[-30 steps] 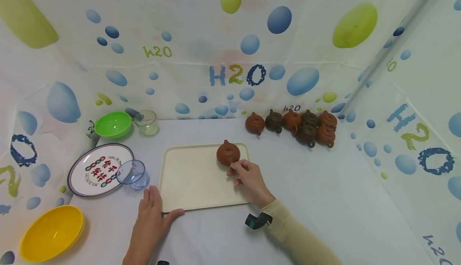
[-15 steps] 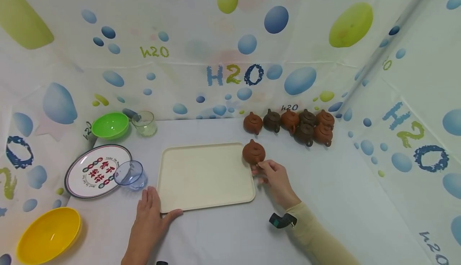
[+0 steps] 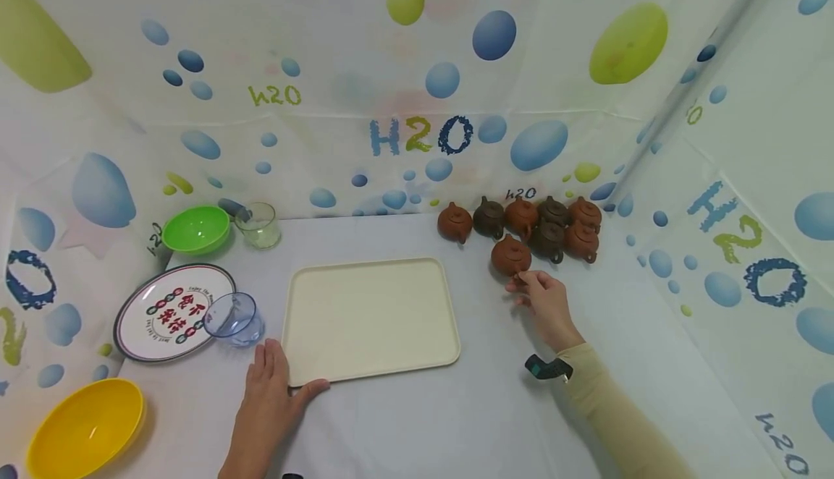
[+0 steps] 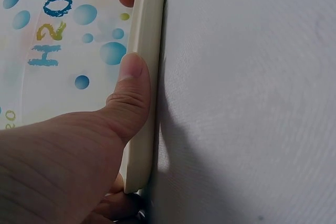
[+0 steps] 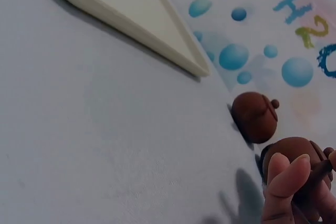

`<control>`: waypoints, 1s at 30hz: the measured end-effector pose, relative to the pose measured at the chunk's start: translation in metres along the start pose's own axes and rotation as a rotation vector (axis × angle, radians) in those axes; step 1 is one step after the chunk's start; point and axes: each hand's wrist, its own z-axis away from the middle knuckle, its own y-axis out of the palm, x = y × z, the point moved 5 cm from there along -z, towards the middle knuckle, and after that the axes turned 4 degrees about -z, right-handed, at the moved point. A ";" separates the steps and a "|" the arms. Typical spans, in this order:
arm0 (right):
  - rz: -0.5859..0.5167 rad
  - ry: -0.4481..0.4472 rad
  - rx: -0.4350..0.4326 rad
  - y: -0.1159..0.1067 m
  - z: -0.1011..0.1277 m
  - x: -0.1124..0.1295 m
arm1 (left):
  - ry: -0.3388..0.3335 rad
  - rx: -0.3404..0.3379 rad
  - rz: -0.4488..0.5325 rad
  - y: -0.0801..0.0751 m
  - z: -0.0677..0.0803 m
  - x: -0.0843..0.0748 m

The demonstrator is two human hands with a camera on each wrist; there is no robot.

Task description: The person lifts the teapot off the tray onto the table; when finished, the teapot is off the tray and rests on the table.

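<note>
My right hand (image 3: 542, 305) pinches a small reddish-brown teapot (image 3: 510, 255) at its near side, with thumb and fingertips. The same teapot (image 5: 294, 150) shows in the right wrist view, partly hidden by the fingers. It is right of the cream tray (image 3: 371, 323), just in front of a group of small teapots; I cannot tell whether it touches the table. My left hand (image 3: 270, 399) rests at the tray's near left corner, its fingers along the left side. In the left wrist view the thumb (image 4: 131, 87) lies straight against the tray's rim (image 4: 148, 40).
Several brown and reddish teapots (image 3: 547, 236) stand at the back right. On the left are a green bowl (image 3: 197, 230), a clear glass (image 3: 258, 227), an oval plate (image 3: 140, 320), a bluish glass (image 3: 236, 320) and a yellow bowl (image 3: 87, 428). Patterned cloth walls surround the table.
The right hand has carried the teapot from over the tray's far right part rightward, off the tray, to near the other teapots. The left hand has stayed at the tray's corner.
</note>
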 end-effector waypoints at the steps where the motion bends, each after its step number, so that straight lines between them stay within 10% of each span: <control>1: -0.007 -0.002 -0.003 -0.003 -0.003 0.000 | 0.000 0.001 -0.001 0.000 0.000 0.001; 30: -0.108 0.134 0.028 -0.014 -0.035 -0.008 | 0.015 0.004 -0.005 0.002 0.000 0.002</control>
